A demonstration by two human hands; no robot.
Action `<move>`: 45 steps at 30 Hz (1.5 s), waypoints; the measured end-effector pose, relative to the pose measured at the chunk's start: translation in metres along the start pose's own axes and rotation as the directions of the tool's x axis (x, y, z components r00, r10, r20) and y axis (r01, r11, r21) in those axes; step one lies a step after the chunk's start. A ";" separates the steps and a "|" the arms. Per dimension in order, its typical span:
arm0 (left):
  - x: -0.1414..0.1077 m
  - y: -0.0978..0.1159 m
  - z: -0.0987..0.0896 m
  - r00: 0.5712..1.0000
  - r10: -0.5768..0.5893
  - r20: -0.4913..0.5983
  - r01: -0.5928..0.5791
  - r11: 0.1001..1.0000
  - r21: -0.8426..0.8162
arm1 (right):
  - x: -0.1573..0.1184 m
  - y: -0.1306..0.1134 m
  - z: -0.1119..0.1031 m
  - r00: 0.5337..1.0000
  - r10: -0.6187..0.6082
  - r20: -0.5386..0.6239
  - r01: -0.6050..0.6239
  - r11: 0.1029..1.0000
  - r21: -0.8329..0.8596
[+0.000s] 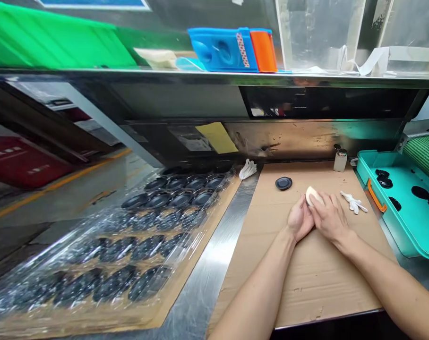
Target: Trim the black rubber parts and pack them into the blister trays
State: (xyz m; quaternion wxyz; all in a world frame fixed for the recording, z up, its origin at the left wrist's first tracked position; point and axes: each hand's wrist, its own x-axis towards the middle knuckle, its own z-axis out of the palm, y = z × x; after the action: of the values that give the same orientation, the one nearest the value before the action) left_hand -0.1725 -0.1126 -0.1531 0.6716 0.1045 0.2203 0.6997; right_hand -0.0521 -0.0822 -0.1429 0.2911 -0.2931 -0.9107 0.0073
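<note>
Both my hands meet over a cardboard sheet [306,283] on the bench. My left hand [299,219] and my right hand [328,217] are pressed together around a small cream-white piece [311,193] that sticks out above the fingers. What else lies inside the hands is hidden. A single black round disc [283,183] lies on the cardboard just beyond and left of my hands. A crumpled white glove or cloth [354,202] lies to the right of my right hand.
A clear-wrapped tray of several black round discs [147,236] covers the left bench. A teal bin [406,208] with a few black discs stands at right. A small bottle [340,159] and white cloth [248,169] sit at the back. A shelf overhead holds blue and orange boxes [235,49].
</note>
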 end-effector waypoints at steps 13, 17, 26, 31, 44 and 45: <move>-0.001 0.001 0.001 0.996 -0.018 -0.084 0.018 1.000 -0.008 | -0.003 -0.010 0.002 0.994 -0.017 0.109 0.027 0.996 -0.088; 0.002 0.001 -0.003 0.989 0.026 -0.146 -0.024 1.000 0.013 | -0.004 -0.010 0.002 0.990 0.038 0.137 -0.031 0.998 -0.048; 0.005 0.013 -0.006 0.971 0.131 -0.200 -0.133 0.991 0.006 | -0.008 0.018 0.011 0.989 0.129 0.071 -0.142 0.964 0.227; 0.001 0.007 -0.003 0.994 0.074 -0.086 -0.073 0.997 0.015 | -0.005 0.018 0.007 0.956 0.269 0.117 -0.292 0.901 0.322; 0.003 0.011 -0.007 0.999 -0.043 -0.024 0.043 0.999 -0.007 | -0.007 0.014 0.004 0.997 0.016 0.069 -0.030 0.977 0.212; 0.005 0.009 -0.007 0.999 -0.042 -0.034 0.042 0.999 -0.014 | -0.005 0.014 0.006 0.996 0.064 0.057 -0.074 0.978 0.194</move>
State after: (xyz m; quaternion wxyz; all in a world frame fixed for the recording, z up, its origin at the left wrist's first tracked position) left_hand -0.1842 -0.1088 -0.1562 0.6829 0.0835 0.2293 0.6886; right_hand -0.0443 -0.0727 -0.1532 0.2949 -0.2940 -0.9019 0.1146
